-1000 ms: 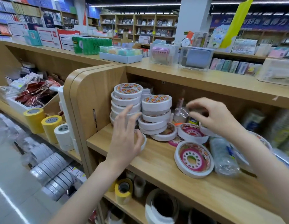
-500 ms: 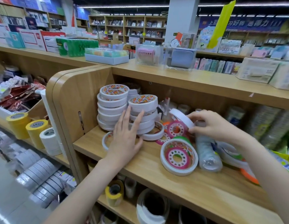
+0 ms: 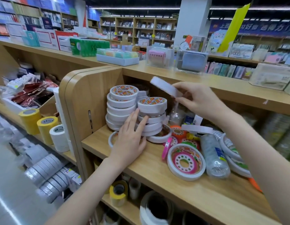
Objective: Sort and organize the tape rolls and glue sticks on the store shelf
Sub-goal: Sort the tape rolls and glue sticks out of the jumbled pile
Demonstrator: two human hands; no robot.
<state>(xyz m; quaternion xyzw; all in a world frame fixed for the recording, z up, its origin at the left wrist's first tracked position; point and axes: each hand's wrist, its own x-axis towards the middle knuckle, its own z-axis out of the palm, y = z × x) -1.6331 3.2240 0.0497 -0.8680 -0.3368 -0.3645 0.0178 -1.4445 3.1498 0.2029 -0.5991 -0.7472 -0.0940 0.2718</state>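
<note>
**Roll in the air, stacks under a steadying hand**

The right hand (image 3: 198, 101) holds a white roll (image 3: 164, 87) tilted above the right stack (image 3: 151, 117), fingers (image 3: 181, 87) pinching its lower end. The left hand (image 3: 129, 140) lies with straight fingers against the front of both stacks, pressing rather than gripping, where the left stack (image 3: 121, 108) and the right one meet. Both stacks stand at the left end of the shelf (image 3: 157, 174), close to its side panel (image 3: 85, 98), with more rolls behind them in the back corner.

The likely next step is to set the held roll on top of the right stack. The risks lie there. The right stack's rolls do not sit square on one another; a roll landed off-centre or dropped from its tilt could push the top ones sideways and tip them toward the front edge. The left hand guards the front only, so a slide toward the right or the back would go unchecked.

To the right lies loose clutter: a wide roll (image 3: 186, 161) with pink rolls inside it near the front edge, a clear tube (image 3: 214, 156) on its side just beside it, an orange roll (image 3: 178, 131) and a thin white roll (image 3: 197, 129) farther back. The tube can roll if the right forearm brushes it. A flat roll (image 3: 111, 138) lies partly under the left hand and could be dragged forward with it.

I cannot pick out glue sticks for certain among the items at the back.
</note>
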